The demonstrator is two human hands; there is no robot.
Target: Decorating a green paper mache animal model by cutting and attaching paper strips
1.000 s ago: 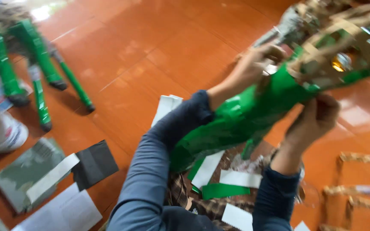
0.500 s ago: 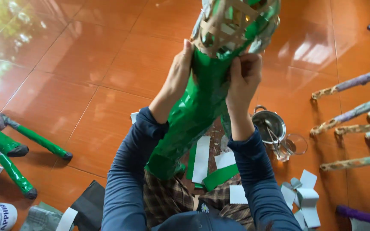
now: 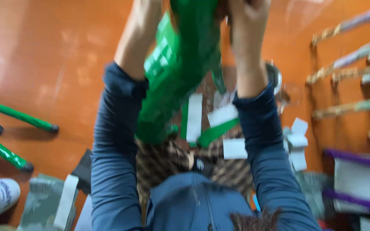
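Observation:
I hold a long form covered in shiny green paper point(image 3: 168, 85) up in front of me, its lower end over my lap. My right hand point(image 3: 246, 19) grips its upper part from the right. At the top edge my left hand point(image 3: 147, 9) is mostly cut off, and it presses the form's left side. The top of the form is out of view. Both arms wear dark blue sleeves. The picture is blurred by motion.
White paper strips point(image 3: 193, 117) and a green strip point(image 3: 217, 132) lie on my lap. Green-wrapped sticks point(image 3: 18, 115) lie on the orange tiled floor at left. A metal bowl point(image 3: 276, 77) and several paper-wrapped sticks point(image 3: 352, 55) are at right, a purple-edged piece point(image 3: 356, 179) lower right.
The green form has risen higher and closer to the camera, and its cage-like top has left the view. My head has tilted down, and both hands stay on the form.

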